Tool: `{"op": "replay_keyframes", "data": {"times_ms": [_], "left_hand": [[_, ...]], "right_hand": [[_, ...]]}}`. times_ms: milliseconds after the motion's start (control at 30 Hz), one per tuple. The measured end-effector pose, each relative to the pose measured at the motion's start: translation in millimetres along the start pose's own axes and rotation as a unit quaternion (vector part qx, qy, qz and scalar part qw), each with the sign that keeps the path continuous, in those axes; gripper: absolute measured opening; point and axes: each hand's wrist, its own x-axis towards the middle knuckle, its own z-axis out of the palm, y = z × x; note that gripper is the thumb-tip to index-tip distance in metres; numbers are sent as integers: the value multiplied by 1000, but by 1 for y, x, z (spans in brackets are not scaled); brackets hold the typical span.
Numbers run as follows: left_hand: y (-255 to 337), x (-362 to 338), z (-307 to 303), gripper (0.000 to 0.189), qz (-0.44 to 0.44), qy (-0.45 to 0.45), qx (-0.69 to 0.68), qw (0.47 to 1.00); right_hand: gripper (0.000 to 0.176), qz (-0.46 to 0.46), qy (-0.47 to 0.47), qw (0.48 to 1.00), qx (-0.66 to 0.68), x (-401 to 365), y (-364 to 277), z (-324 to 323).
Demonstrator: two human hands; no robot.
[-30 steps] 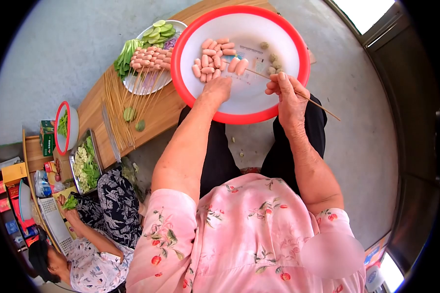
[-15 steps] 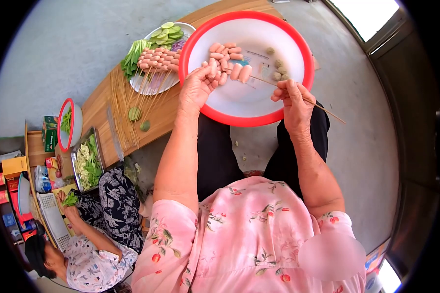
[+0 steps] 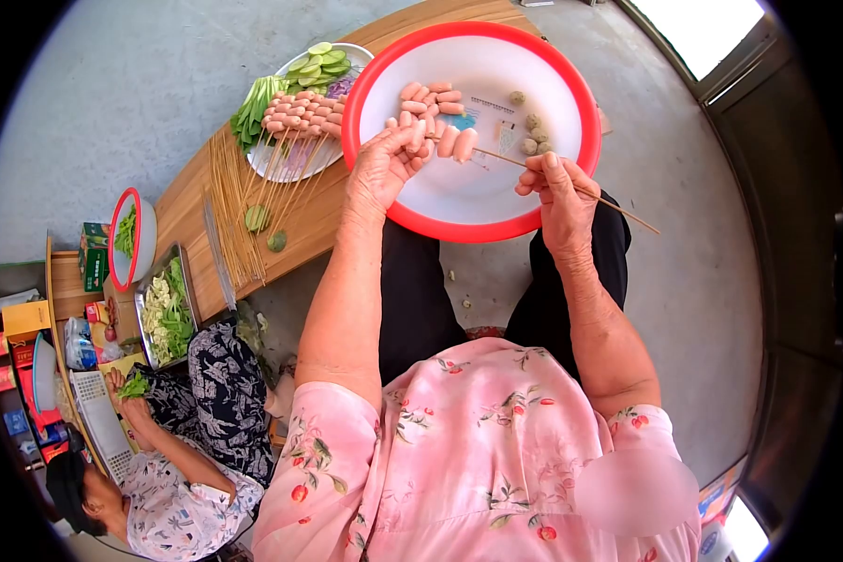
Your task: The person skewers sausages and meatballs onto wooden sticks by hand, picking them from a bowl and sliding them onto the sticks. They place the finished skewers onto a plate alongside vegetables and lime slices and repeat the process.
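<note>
My right hand (image 3: 565, 192) pinches a thin wooden skewer (image 3: 510, 160), which slants from upper left to lower right over a white basin with a red rim (image 3: 590, 122). Two small sausages (image 3: 457, 144) are threaded side by side near the skewer's left end. My left hand (image 3: 384, 169) holds another small sausage (image 3: 420, 137) between its fingers at that end. Several loose sausages (image 3: 431, 96) lie in the basin's left part, and several greenish-grey balls (image 3: 533, 136) lie at its right.
On the wooden table (image 3: 192, 192) are a plate (image 3: 281, 172) with skewered sausages (image 3: 303, 116), greens and cucumber slices (image 3: 320, 64), plus bare skewers (image 3: 229, 206). At lower left a seated person (image 3: 183, 487) handles leafy greens beside a tray of vegetables (image 3: 167, 309).
The threaded sausages have shifted slightly left, and the sausage in my left hand has moved slightly right and down, closer to them. My right hand has barely moved.
</note>
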Motion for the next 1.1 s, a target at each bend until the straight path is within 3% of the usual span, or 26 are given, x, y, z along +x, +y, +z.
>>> {"op": "replay_keyframes", "data": {"times_ms": [667,867,933,1067,1100], "left_hand": [[-16,-3,12,19,-45,52,1,998],[-19,-3,11,23,-51,-2,-12,999],[-21,-2,11,35,-47,10,-4,999],[-14,-2,13,36,-48,16,20,999],[-9,-1,16,34,-43,57,44,997]], "right_hand": [[28,33,-31,997,-56,7,0,-1],[28,39,-32,998,-48,6,-1,2],[28,36,-30,997,-56,7,-1,1],[28,20,-4,999,-48,5,-1,6],[28,20,-3,999,-48,5,0,6]]}}
